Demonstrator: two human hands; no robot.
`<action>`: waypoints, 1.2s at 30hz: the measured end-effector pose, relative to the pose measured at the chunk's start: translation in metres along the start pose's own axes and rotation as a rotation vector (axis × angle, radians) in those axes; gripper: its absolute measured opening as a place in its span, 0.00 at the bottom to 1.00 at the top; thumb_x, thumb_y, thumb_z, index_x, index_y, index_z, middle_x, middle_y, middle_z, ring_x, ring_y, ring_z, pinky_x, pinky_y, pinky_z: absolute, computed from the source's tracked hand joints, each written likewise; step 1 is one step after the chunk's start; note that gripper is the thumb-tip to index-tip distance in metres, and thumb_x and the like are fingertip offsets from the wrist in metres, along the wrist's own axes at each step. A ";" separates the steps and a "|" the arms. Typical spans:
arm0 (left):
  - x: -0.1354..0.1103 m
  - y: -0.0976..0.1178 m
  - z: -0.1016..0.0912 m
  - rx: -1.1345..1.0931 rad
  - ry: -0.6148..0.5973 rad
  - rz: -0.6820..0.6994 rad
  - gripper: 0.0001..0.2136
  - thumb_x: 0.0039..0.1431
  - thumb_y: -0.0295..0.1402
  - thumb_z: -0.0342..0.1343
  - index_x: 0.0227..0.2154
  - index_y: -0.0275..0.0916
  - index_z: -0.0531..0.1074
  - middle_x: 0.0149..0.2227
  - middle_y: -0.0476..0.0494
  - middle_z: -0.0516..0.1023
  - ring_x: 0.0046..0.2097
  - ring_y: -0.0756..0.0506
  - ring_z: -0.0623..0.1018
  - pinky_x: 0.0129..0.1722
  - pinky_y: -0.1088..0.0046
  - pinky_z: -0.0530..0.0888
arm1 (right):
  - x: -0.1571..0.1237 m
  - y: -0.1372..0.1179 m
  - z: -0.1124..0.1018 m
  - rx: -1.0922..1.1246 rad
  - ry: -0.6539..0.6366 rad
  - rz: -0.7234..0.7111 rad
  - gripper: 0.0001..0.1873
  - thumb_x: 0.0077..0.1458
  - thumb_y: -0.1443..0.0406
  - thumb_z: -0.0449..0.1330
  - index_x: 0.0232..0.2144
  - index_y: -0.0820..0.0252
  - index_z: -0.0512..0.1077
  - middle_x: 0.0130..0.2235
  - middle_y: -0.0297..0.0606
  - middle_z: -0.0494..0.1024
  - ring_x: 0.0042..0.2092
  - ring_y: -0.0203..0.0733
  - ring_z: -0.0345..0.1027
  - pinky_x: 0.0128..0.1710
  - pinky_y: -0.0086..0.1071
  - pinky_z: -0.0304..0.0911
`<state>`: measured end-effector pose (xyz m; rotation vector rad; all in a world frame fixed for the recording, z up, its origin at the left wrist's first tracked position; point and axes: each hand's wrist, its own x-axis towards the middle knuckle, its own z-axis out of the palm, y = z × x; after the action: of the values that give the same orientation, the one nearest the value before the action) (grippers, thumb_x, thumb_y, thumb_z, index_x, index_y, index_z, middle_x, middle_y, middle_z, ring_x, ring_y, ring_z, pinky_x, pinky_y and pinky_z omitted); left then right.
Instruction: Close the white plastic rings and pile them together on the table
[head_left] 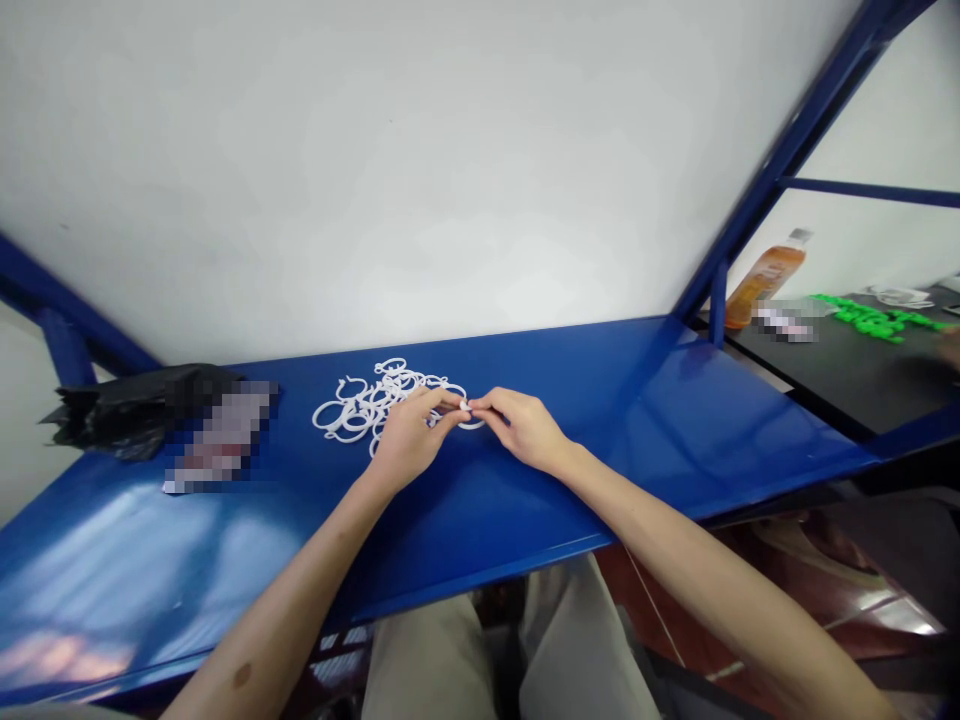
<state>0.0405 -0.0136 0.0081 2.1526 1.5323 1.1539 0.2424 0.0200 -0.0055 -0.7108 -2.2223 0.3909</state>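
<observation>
- Blue tabletop spread beneath and around the grip, with a pale wall beyond it.
- Left hand and right hand nearly met, both pinching a small white piece, apparently part of a ring; the fingers hid much of it.
- Just left of the grip, loose white rings overlapped; one could have snagged on the held piece, so close was the left hand to the pile.
- Such a small part gave the fingertips little purchase: uneven pressure might have made it slip or spring away.
- Once dropped, it could have got lost among the lookalikes leftward.
- Well left of the grip lay a black plastic bag, probably too far off to interfere.
</observation>
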 end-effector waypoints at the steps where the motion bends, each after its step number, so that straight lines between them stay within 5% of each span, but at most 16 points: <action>1: 0.001 -0.002 0.000 0.066 0.011 0.040 0.11 0.63 0.42 0.55 0.41 0.43 0.77 0.38 0.45 0.82 0.42 0.43 0.77 0.47 0.64 0.73 | 0.002 0.003 -0.003 -0.042 0.026 0.023 0.11 0.69 0.61 0.53 0.43 0.55 0.74 0.43 0.39 0.79 0.44 0.41 0.74 0.46 0.33 0.68; 5: 0.000 -0.012 0.004 0.353 -0.001 0.081 0.18 0.64 0.44 0.53 0.51 0.43 0.75 0.50 0.39 0.79 0.54 0.36 0.72 0.57 0.54 0.67 | 0.005 0.025 -0.025 -0.267 0.127 0.254 0.12 0.68 0.63 0.53 0.45 0.56 0.76 0.45 0.43 0.76 0.44 0.43 0.73 0.47 0.36 0.68; 10: -0.005 -0.017 0.015 0.562 -0.075 0.067 0.18 0.63 0.44 0.53 0.50 0.43 0.76 0.56 0.35 0.73 0.58 0.31 0.66 0.56 0.49 0.66 | -0.005 0.054 -0.051 -0.547 0.016 0.540 0.14 0.64 0.67 0.54 0.48 0.61 0.77 0.45 0.50 0.77 0.48 0.55 0.68 0.48 0.48 0.68; 14: -0.004 -0.018 0.013 0.507 -0.054 0.121 0.11 0.64 0.35 0.52 0.42 0.45 0.79 0.51 0.37 0.75 0.54 0.34 0.68 0.53 0.50 0.68 | -0.005 0.054 -0.046 -0.553 0.079 0.433 0.14 0.65 0.63 0.55 0.48 0.59 0.76 0.45 0.49 0.77 0.50 0.54 0.66 0.48 0.47 0.68; 19: -0.004 -0.014 0.005 0.400 -0.034 0.223 0.11 0.65 0.32 0.52 0.37 0.47 0.80 0.52 0.39 0.73 0.54 0.36 0.66 0.54 0.52 0.68 | 0.002 0.032 -0.021 -0.239 -0.051 0.212 0.15 0.65 0.61 0.57 0.51 0.59 0.74 0.45 0.43 0.78 0.47 0.46 0.69 0.53 0.44 0.65; 25: -0.005 -0.010 0.006 0.420 -0.056 0.327 0.12 0.66 0.29 0.50 0.33 0.46 0.79 0.48 0.42 0.75 0.50 0.39 0.68 0.50 0.57 0.67 | 0.004 0.014 -0.006 0.155 -0.117 0.259 0.13 0.64 0.63 0.58 0.50 0.59 0.72 0.38 0.36 0.80 0.34 0.36 0.72 0.38 0.31 0.67; 30: -0.006 -0.011 0.007 0.432 -0.107 0.301 0.13 0.66 0.27 0.48 0.35 0.43 0.78 0.41 0.42 0.78 0.46 0.40 0.69 0.48 0.59 0.67 | 0.003 0.008 -0.005 0.030 -0.180 0.237 0.09 0.64 0.61 0.59 0.35 0.59 0.75 0.33 0.35 0.79 0.33 0.36 0.70 0.33 0.29 0.61; 36: -0.010 -0.007 0.013 0.443 -0.141 0.316 0.08 0.65 0.36 0.54 0.40 0.42 0.77 0.42 0.42 0.80 0.47 0.39 0.70 0.49 0.57 0.65 | 0.003 0.009 -0.008 -0.063 -0.170 0.244 0.08 0.65 0.62 0.58 0.34 0.59 0.73 0.33 0.35 0.78 0.32 0.36 0.69 0.32 0.29 0.59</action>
<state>0.0436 -0.0164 -0.0091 2.7818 1.5343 0.7680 0.2500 0.0297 -0.0024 -1.0220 -2.3207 0.5200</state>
